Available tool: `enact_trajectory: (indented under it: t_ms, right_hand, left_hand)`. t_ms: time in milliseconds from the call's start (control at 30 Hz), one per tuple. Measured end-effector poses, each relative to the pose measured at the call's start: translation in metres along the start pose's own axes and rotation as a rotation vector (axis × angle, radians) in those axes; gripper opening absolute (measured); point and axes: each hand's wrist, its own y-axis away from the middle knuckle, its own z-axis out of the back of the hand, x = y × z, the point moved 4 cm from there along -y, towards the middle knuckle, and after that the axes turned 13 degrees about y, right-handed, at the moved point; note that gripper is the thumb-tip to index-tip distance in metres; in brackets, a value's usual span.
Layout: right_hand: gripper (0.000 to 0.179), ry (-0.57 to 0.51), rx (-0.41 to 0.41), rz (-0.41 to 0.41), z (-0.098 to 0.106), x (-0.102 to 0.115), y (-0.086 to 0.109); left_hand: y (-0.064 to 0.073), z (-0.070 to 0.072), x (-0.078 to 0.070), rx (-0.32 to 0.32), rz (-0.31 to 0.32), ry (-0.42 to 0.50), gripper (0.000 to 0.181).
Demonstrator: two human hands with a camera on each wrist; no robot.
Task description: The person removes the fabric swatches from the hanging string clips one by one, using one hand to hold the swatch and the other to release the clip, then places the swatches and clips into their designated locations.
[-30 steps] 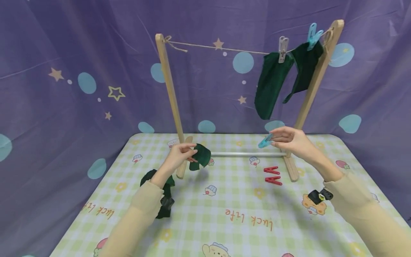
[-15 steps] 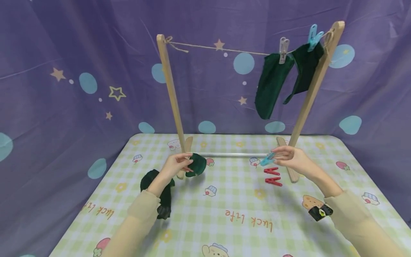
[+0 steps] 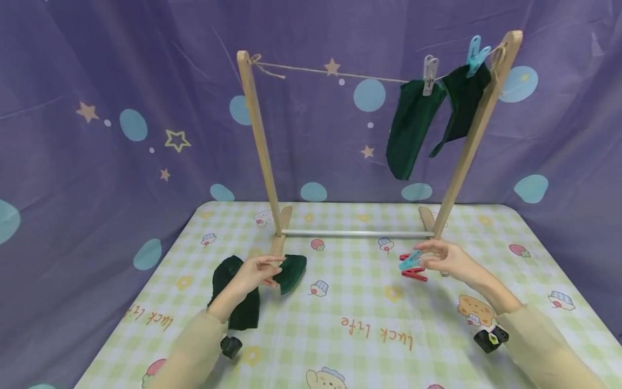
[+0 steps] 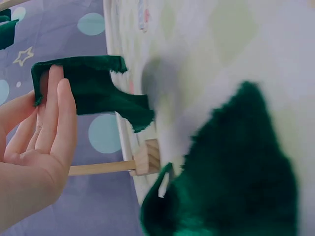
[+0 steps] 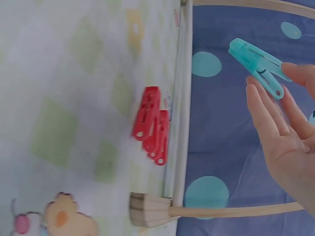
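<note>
My left hand (image 3: pixel 255 272) pinches a small dark green cloth piece (image 3: pixel 293 272) between thumb and fingers. In the left wrist view this cloth (image 4: pixel 96 91) hangs folded over the fingertips, above the table. Beneath the left forearm, a second green cloth (image 3: pixel 244 310) lies on the table. On the right, my right hand (image 3: pixel 448 258) pinches a light blue clothespin (image 3: pixel 411 260) by its handles, over two red clothespins (image 3: pixel 414 274). The right wrist view shows the blue clothespin (image 5: pixel 258 64) with its nose pointing away from the palm.
A wooden stand with two posts (image 3: pixel 261 140) carries a string line (image 3: pixel 330 72). Two green cloths (image 3: pixel 415 129) hang at its right end, under a clear clothespin (image 3: pixel 429 75) and a blue one (image 3: pixel 476 56). A metal rod (image 3: pixel 357 234) joins the feet.
Both hands have come down and toward the front of the table, the left one also moving left with its cloth. The blue clothespin now overlaps the red ones in the head view.
</note>
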Motion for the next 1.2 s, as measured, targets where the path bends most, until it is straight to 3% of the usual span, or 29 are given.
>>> enact_trajectory:
  t_ms: [133,333,533,867,1200]
  right_hand:
    - [0.038,0.037,0.012,0.006,-0.004,-0.008,0.002]
    - [0.04,-0.016,0.081,-0.008,-0.015,-0.02,0.004]
    - [0.037,-0.06,0.134,-0.005,-0.022,-0.03,0.006]
    - [0.038,-0.114,0.139,-0.05,-0.029,-0.042,0.008]
    - [0.04,-0.04,0.118,-0.12,-0.033,-0.053,0.016]
  left_hand:
    - [0.009,0.0,0.008,0.003,0.033,0.006,0.038]
    - [0.021,0.005,0.019,-0.048,0.103,-0.001,0.04]
    - [0.03,0.007,0.028,-0.05,0.16,-0.022,0.041]
    - [0.04,0.011,0.037,0.0,0.231,-0.071,0.037]
    - [0.042,0.013,0.044,0.083,0.257,-0.038,0.037]
